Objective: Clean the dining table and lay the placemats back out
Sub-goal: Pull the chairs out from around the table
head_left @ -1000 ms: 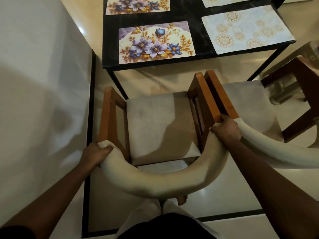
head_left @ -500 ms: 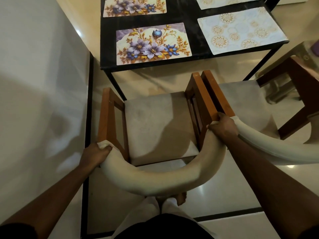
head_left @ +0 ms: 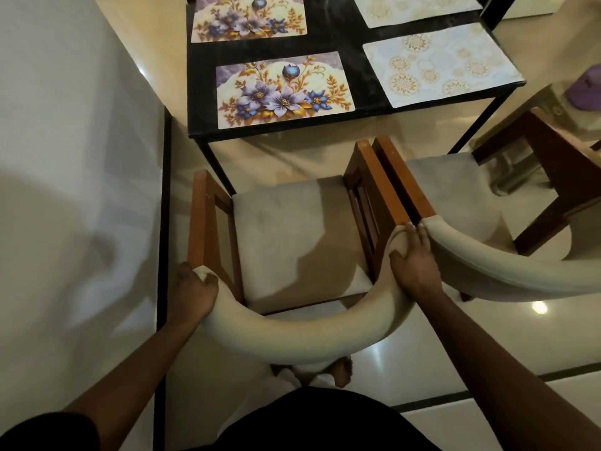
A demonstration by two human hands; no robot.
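A black dining table stands ahead with placemats laid on it: a floral placemat nearest, a second floral placemat behind it, a pale patterned placemat to the right and another pale placemat at the top. In front of the table is a wooden chair with a curved cream backrest. My left hand grips the backrest's left end. My right hand grips its right end.
A second chair with the same cream backrest sits tight against the first on the right. A dark wooden stool or chair is further right. A white wall runs along the left. My foot is under the backrest.
The chair has moved a little toward the table with both hands still on its backrest. The view has shifted, so the table sits lower in frame.
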